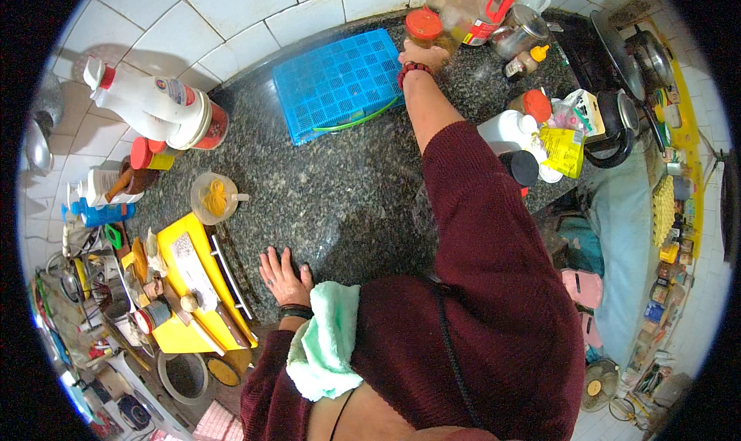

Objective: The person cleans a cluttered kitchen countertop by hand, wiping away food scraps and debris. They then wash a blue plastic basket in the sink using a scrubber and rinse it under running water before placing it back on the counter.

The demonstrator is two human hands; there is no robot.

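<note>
My left hand [286, 279] rests flat, fingers apart, on the dark speckled granite counter [330, 209], beside a pale green cloth [327, 342] lying over that shoulder or forearm. My right hand [424, 55] reaches to the back of the counter, its fingers around or against a jar with a red lid [424, 24]; the fingers are partly hidden, so a firm hold is not certain. Just left of this hand lies a blue plastic basket or tray [341, 82] with a patterned surface and a green handle.
At left stand a clear cup with yellow rubber bands [214, 199], a yellow cutting board [191, 290] with knives, and a large white jug [145, 105]. Bottles and a metal pitcher [519, 31] crowd the back right. A white bottle [508, 129] and yellow packet [561, 151] stand nearer.
</note>
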